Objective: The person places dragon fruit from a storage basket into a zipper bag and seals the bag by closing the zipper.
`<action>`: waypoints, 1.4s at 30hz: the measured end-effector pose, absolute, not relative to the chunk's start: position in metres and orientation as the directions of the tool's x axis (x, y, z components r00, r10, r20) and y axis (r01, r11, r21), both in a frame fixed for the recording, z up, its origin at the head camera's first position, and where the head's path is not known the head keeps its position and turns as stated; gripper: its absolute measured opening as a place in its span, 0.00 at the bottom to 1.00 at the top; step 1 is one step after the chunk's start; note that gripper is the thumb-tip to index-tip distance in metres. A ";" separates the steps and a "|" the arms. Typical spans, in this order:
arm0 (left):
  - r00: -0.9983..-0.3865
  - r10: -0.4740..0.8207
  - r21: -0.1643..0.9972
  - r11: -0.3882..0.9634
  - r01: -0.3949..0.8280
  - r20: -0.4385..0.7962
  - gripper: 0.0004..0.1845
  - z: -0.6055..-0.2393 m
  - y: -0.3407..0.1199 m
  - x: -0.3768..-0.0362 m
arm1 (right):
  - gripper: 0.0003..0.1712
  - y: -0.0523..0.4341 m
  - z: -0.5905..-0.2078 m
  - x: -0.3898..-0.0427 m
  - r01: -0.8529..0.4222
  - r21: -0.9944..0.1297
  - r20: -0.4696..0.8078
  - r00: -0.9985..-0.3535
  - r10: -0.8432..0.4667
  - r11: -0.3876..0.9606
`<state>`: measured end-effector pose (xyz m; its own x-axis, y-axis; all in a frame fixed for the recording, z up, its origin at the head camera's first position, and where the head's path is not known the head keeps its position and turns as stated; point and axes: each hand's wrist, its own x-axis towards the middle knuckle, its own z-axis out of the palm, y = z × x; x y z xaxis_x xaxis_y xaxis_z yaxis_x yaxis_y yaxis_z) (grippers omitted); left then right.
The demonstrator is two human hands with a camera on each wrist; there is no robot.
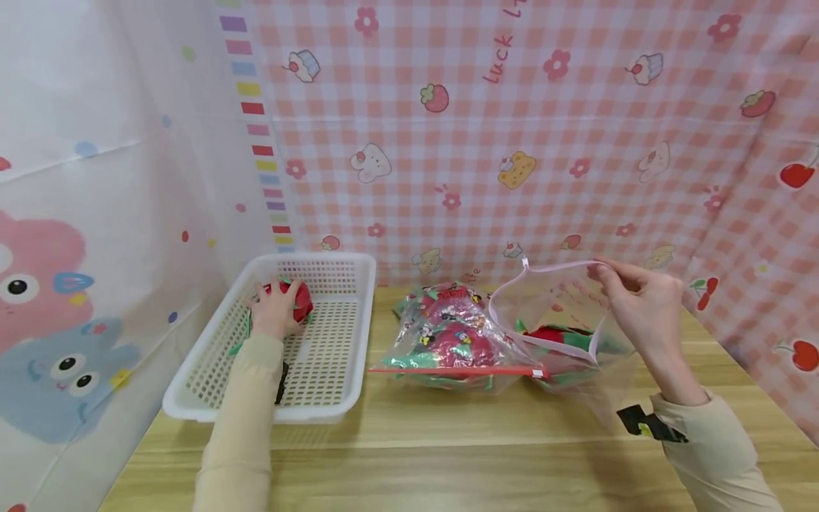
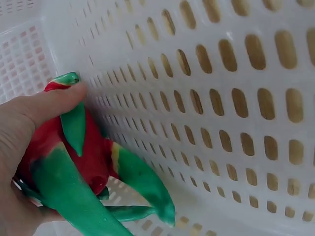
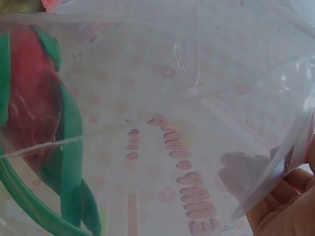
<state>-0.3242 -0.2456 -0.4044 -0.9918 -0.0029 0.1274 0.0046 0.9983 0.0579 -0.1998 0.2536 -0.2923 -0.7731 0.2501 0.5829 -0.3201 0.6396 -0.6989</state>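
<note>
Head view: a red-and-green toy dragon fruit (image 1: 298, 301) is gripped by the left hand (image 1: 274, 311) inside the white basket (image 1: 333, 398) at nine o'clock on the surface (image 1: 448, 455). The open zip bag (image 1: 550, 313) is pinched at its rim by the right hand (image 1: 640, 306). Only the right wrist view shows another fruit (image 3: 34, 113) through the plastic.

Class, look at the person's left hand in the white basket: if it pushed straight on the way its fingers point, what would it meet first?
Probably the basket's far wall. The left hand grips a red-and-green toy pointing that way; depth is unclear.
</note>
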 end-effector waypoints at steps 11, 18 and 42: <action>-0.981 0.040 0.021 0.999 0.045 0.189 0.47 -0.407 -0.248 -0.326 | 0.17 0.254 -0.292 -0.201 -0.292 -0.696 0.568 -0.783 0.255 0.657; -0.979 0.056 0.004 0.998 0.058 0.194 0.47 -0.406 -0.247 -0.325 | 0.17 0.255 -0.292 -0.200 -0.296 -0.697 0.566 -0.786 0.249 0.653; -0.919 0.077 0.136 0.981 0.140 0.388 0.44 -0.375 -0.227 -0.320 | 0.19 0.258 -0.296 -0.206 -0.330 -0.709 0.586 -0.767 0.261 0.623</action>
